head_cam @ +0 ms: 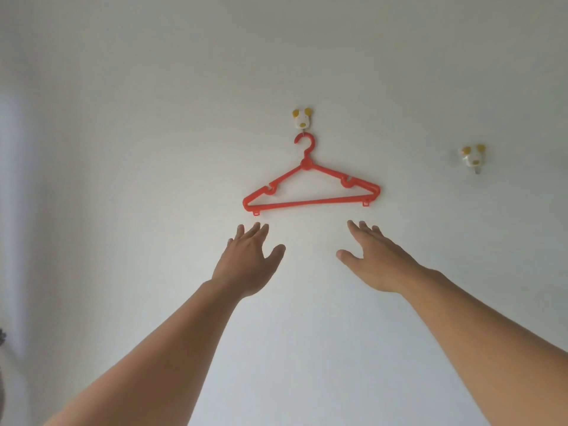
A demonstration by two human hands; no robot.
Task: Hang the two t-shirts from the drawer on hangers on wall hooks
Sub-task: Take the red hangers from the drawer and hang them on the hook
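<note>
A bare red plastic hanger [310, 202] hangs on a small dog-face wall hook [302, 118] in the middle of the white wall. A second dog-face hook [472, 157] sits to the right with nothing on it. My left hand [250, 262] is raised just below the hanger's left end, fingers spread, holding nothing. Below the hanger's right end my right hand [373, 259] is also up, fingers apart and empty. Neither hand touches the hanger. No t-shirt or drawer is in view.
The plain white wall [123, 149] fills the view. A dark blurred object [1, 336] shows at the far left edge.
</note>
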